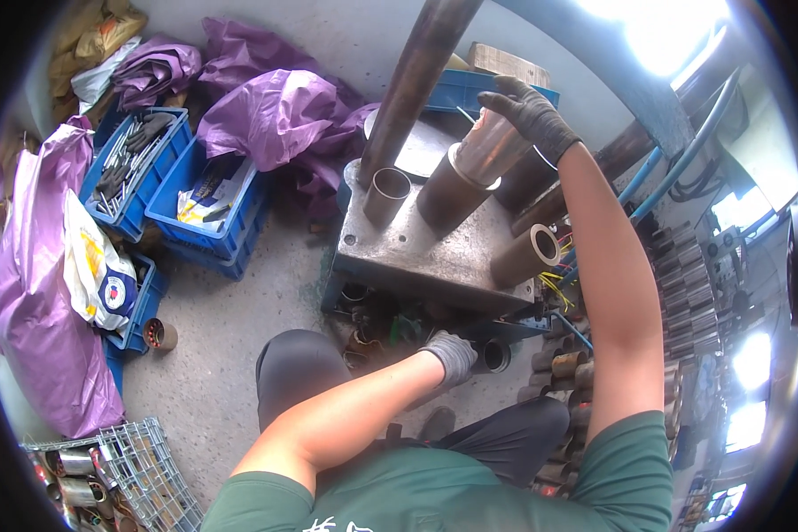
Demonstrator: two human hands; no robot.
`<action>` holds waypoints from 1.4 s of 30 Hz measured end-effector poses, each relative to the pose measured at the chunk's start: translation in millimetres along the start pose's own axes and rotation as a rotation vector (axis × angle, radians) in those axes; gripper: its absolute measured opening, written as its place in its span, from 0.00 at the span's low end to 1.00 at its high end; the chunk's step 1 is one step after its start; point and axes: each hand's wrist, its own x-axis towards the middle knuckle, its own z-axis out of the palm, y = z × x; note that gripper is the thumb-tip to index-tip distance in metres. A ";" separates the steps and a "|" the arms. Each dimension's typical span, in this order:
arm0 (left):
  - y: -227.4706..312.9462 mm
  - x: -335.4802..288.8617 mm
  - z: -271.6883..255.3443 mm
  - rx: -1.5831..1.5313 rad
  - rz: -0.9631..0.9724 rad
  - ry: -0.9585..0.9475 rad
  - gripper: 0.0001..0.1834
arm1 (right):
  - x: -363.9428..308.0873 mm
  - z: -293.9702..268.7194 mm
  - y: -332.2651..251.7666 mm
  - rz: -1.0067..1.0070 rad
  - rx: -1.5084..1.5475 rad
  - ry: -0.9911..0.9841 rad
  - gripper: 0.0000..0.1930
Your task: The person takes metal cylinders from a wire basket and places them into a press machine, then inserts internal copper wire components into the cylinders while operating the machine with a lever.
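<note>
My right hand (532, 117), in a dark glove, is curled over the upper end of a shiny metal cylinder (490, 146). That cylinder stands in the pale-rimmed mouth of a wider dark tube (452, 197) on a steel machine block (416, 244). Below the block's front edge is my left hand (453, 356), in a grey glove. Its fingers are curled and partly hidden, so what they hold does not show. Just right of it is a dark round tube end (496, 355). Two shorter open tubes, one at left (387, 197) and one at right (525, 257), sit on the block.
A thick steel column (416, 80) rises from the block. Blue crates (208, 222) with rods, gloves and bags stand at left, beside purple sacks (270, 115). A wire basket (151, 470) holds metal parts at lower left. Many metal cylinders (682, 293) are stacked at right.
</note>
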 end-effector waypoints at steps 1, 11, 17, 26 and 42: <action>-0.4 -0.6 0.1 -0.003 0.002 0.003 0.21 | 1.3 0.4 -2.0 -0.010 0.081 -0.015 0.43; 1.1 7.0 16.6 0.042 0.031 -0.008 0.20 | 8.3 10.8 -22.0 0.069 -0.222 -0.038 0.18; 3.4 4.1 20.6 0.037 0.038 -0.034 0.20 | 10.5 8.8 -15.7 -0.008 -0.736 -0.141 0.14; -1.4 1.9 21.9 0.077 0.036 -0.145 0.25 | -1.3 24.8 -14.2 0.128 -0.231 0.226 0.35; -9.9 -10.7 5.4 0.136 0.037 0.045 0.23 | -403.1 -121.9 11.4 -0.041 -0.693 -0.318 0.17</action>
